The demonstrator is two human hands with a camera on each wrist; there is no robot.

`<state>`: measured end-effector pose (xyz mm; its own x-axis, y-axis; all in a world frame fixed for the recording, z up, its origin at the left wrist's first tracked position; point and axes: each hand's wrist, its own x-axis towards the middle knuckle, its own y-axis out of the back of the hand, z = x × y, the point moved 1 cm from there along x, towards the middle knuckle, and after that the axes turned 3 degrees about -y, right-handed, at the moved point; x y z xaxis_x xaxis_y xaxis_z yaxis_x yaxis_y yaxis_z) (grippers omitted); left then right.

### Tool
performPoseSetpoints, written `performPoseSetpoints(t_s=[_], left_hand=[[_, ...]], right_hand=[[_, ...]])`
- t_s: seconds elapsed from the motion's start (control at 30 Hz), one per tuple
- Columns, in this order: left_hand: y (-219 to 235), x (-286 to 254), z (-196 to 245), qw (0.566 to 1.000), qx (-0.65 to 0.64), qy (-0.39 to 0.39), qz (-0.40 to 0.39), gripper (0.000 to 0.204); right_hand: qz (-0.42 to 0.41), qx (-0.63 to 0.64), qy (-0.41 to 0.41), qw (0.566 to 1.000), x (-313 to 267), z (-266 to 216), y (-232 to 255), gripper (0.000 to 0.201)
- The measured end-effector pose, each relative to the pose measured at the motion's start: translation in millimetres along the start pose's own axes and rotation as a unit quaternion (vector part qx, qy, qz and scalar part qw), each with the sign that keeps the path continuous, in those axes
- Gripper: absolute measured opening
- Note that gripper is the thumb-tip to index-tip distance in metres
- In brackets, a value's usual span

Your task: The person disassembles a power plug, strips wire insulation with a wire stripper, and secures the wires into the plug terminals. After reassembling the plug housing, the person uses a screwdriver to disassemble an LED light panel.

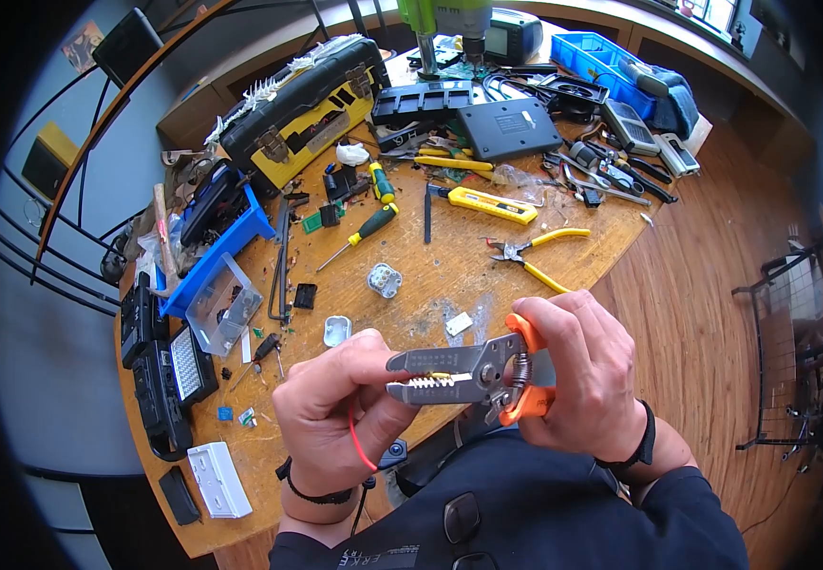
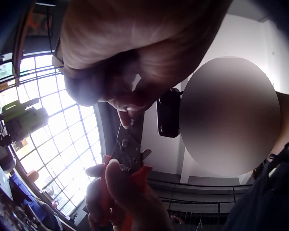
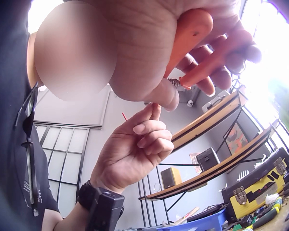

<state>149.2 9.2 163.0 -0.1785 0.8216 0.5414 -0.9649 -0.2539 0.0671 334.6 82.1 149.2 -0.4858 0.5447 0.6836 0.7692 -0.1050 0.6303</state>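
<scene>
My right hand point(image 1: 582, 366) grips the orange handles of a wire stripper point(image 1: 449, 372), fingers curled round them, with the grey jaws pointing left. At the jaw tips, my left hand point(image 1: 340, 408) pinches between thumb and forefinger; a red wire point(image 1: 362, 442) hangs below those fingers. The wire's end at the jaws is hidden by the fingers. In the left wrist view the stripper point(image 2: 127, 144) stands below the left fingers. The right wrist view shows the orange handles point(image 3: 207, 60) in the right palm and the left hand point(image 3: 135, 149) close by.
Yellow-handled pliers point(image 1: 516, 252), a yellow cutter knife point(image 1: 492, 204) and a screwdriver point(image 1: 373, 220) lie beyond the hands. A toolbox point(image 1: 307, 119) stands at the back left, a blue tray point(image 1: 226, 247) at the left. Near the left front edge lies a white box point(image 1: 219, 480).
</scene>
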Motion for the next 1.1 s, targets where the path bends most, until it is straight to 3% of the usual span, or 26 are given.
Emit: performPoseSetpoints(t_s=[0.1, 0.17, 0.83, 1.0, 1.1], left_hand=[[0, 0, 0, 1.0, -0.002, 0.003, 0.001, 0.015], [0, 0, 1, 1.0, -0.004, 0.0, 0.002, 0.014], [-3, 9, -4, 0.989, 0.035, 0.141, 0.034, 0.007], [15, 20, -28, 0.991, 0.047, 0.124, 0.028, 0.013], [22, 21, -21, 0.991, 0.05, 0.118, 0.046, 0.012]], right_hand=[[-0.027, 0.004, -0.019, 0.999, 0, 0, 1, 0.044], [0.005, 0.001, 0.005, 1.0, 1, 2, -2, 0.041], [-0.043, 0.002, -0.012, 0.999, 16, 12, -15, 0.029], [-0.089, 0.013, -0.019, 0.996, 32, 22, -37, 0.029], [-0.09, 0.028, -0.009, 0.996, 41, 18, -42, 0.03]])
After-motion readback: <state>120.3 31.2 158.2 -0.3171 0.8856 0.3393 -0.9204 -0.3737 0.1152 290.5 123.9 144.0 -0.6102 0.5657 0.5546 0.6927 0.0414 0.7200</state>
